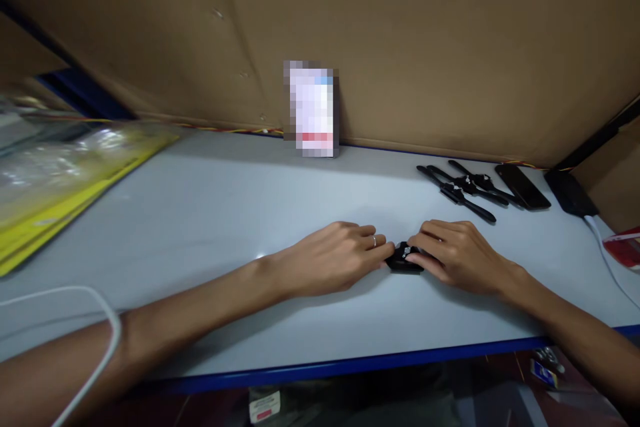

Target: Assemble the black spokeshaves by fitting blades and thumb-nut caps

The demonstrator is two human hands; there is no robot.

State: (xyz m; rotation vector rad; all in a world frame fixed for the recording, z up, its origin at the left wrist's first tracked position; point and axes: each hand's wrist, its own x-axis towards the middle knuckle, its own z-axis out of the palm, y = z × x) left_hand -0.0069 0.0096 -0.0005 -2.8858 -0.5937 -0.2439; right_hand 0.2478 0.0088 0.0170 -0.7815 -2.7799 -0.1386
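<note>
A black spokeshave rests low over the white tabletop, its middle and silvery screws showing between my hands. My left hand, with a ring on one finger, is closed around its left handle. From the right, my right hand grips the other side, thumb and fingers near the screws. Both handles are mostly covered by my fingers. Behind my right hand, similar black spokeshaves lie crossed over one another on the table.
A phone and a black device with a white cable lie at the back right. A blurred upright card leans on the cardboard wall. Plastic bags and a yellow sheet lie left. A white cable crosses my left forearm.
</note>
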